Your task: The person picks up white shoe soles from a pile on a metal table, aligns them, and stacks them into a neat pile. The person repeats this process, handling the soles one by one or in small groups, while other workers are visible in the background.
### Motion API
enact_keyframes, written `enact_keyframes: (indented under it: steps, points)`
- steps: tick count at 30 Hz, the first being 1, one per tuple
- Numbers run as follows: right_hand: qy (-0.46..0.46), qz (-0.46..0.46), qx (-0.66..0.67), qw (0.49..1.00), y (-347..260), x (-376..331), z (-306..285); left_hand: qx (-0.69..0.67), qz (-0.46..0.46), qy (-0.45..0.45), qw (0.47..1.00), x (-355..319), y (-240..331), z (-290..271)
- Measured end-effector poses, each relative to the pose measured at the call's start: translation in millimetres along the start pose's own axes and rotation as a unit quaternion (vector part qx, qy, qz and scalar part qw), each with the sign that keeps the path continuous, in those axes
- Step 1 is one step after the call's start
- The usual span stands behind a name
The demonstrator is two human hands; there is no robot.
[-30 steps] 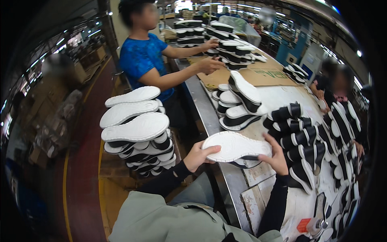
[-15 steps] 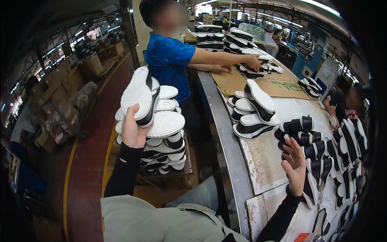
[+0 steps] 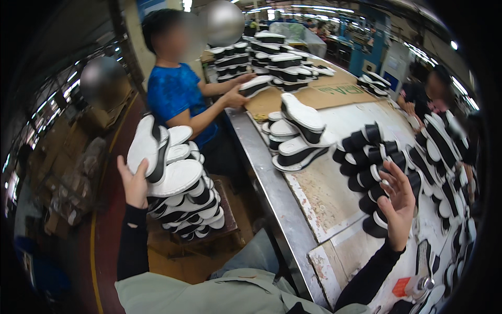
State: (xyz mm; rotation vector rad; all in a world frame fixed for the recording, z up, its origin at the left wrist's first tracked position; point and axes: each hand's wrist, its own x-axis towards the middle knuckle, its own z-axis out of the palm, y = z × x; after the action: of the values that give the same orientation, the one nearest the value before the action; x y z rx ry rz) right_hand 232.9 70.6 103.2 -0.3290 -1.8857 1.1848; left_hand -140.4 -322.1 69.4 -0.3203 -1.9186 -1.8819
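A white shoe sole [image 3: 142, 150] with a black sidewall rests tilted on top of a stack of similar soles [image 3: 180, 178] at my left. My left hand [image 3: 133, 183] is at its lower end, thumb against the white face and fingers spread beside its edge, seemingly not wrapped round it. Over the table at the right, my right hand [image 3: 400, 206] is raised with curved fingers apart and nothing in it. Behind it stand rows of black-sided soles [image 3: 363, 180]. A smaller pile of white and black soles [image 3: 300, 138] lies on the table's middle.
Across the table's far end, a co-worker in a blue shirt [image 3: 175, 97] holds a sole [image 3: 256, 86] above a cardboard sheet [image 3: 314, 99]. Another person [image 3: 431, 97] is at the right. A metal table edge [image 3: 272, 204] runs beside me. A bottle with an orange label [image 3: 413, 287] stands near.
The sole in my left hand has come down onto the stack, and my fingers have spread. My right hand has shifted slightly. The co-worker has drawn a sole toward the body.
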Motion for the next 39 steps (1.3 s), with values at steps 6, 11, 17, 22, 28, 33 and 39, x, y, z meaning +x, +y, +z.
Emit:
enact_keyframes:
  steps: [6,11,17,22,28,33,39]
  points:
    - [0.054,-0.042,0.019,0.997,-9,-6,-28,0.231,0.149,-0.077,0.959,10,-5,-8]
    - [0.229,-0.074,0.039,0.97,-1,-20,-75,0.34,0.24,-0.013,0.909,10,-17,-4]
    - [0.39,0.005,-0.083,0.917,78,-27,-131,0.329,0.211,-0.038,0.92,12,-16,-4]
    - [0.381,0.043,-0.119,0.916,115,-22,-128,0.346,0.16,-0.001,0.925,13,-8,3]
    - [0.408,0.021,-0.102,0.907,85,-23,-123,0.37,0.405,0.128,0.827,-59,45,61]
    - [0.424,-0.03,-0.046,0.904,36,-26,-112,-0.076,0.213,-0.445,0.866,-163,92,192]
    - [0.408,-0.084,0.007,0.909,2,-34,-99,-0.177,0.421,-0.56,0.691,-284,129,382]
